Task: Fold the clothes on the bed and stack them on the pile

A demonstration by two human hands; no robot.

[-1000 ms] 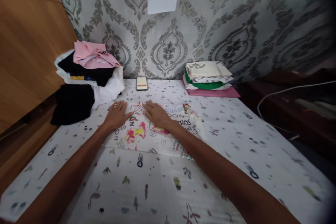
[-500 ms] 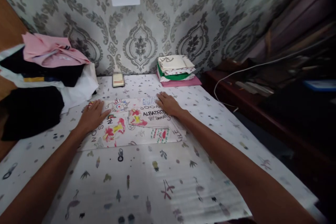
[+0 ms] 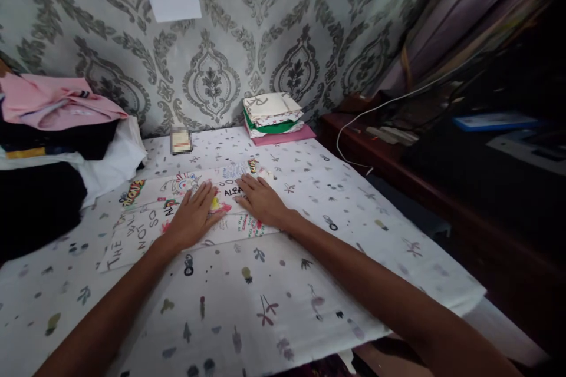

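A folded white cloth [image 3: 145, 224] with colourful lettering and drawings lies flat on the patterned white sheet [image 3: 265, 283]. My left hand [image 3: 192, 215] rests palm down on the middle of the cloth, fingers spread. Just to its right, my right hand [image 3: 260, 200] lies flat on the cloth's right part, covering some of the printed words. Neither hand grips anything. A small gap separates the two hands.
Folded fabrics [image 3: 272, 118] are stacked near the wall. At the left is a heap of pink, black and white clothes [image 3: 66, 106]. A small box [image 3: 181, 141] stands at the back. A white cable [image 3: 375, 109] crosses the dark furniture [image 3: 442, 206] on the right.
My left hand has slid right from the cloth's left end to its middle, and my right hand now lies closer to it. The view has shifted, moving the surroundings leftward.
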